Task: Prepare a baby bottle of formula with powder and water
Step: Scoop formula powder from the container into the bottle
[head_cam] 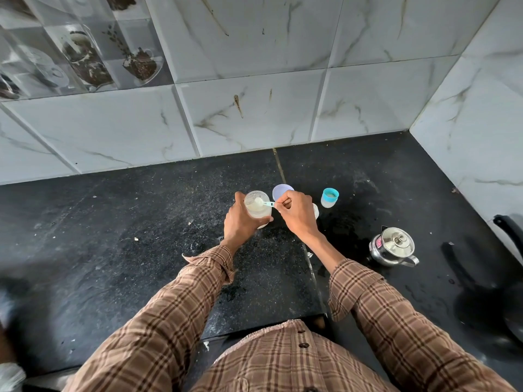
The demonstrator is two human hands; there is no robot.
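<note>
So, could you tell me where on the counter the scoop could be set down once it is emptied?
The broad dark counter left of the left hand lies bare, as does the strip between the right forearm and the steel kettle. It is crowded behind the right hand: purple lid, blue-capped piece.

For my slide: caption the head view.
Left hand holds bottle; right hand tips scoop of powder in.

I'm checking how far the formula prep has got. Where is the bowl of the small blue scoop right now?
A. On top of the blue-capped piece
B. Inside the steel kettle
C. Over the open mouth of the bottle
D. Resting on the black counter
C: the right hand pinches the scoop, whose bowl of powder sits over the open bottle gripped by the left hand.
</note>
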